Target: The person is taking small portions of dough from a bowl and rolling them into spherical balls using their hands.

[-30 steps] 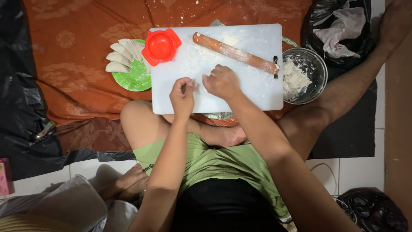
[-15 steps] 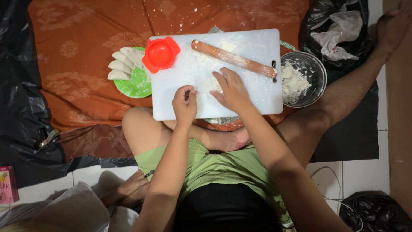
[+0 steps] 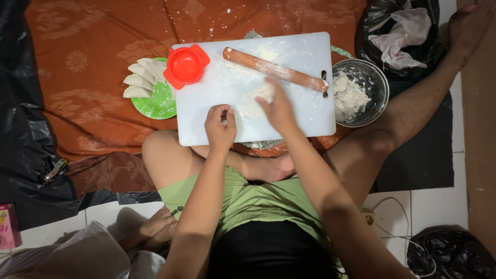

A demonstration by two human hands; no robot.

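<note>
Dough lump [image 3: 262, 94] pressed mid-board [image 3: 206, 124] by right hand [image 3: 279, 106], fingers spread; left hand [image 3: 219, 126] curled, apparently empty. Flattening step judged; rolling pin [image 3: 276, 70], at board's far side, probably needed next.

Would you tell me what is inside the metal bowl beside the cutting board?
The metal bowl holds a pale lump of dough with flour on its wall; whatever lies under the dough is covered.

Floor: white tiles [image 3: 439, 206] with dark grout, showing at bottom and right. Orange patterned cloth [image 3: 93, 77] spread over most of upper area, flour specks near top. Black plastic sheet [image 3: 23, 155] along left edge, another dark mat [image 3: 418, 165] at right. Brown strip [image 3: 480, 155] down far right edge. White cable [image 3: 392, 227] across tiles. Light even, soft shadows.
</note>
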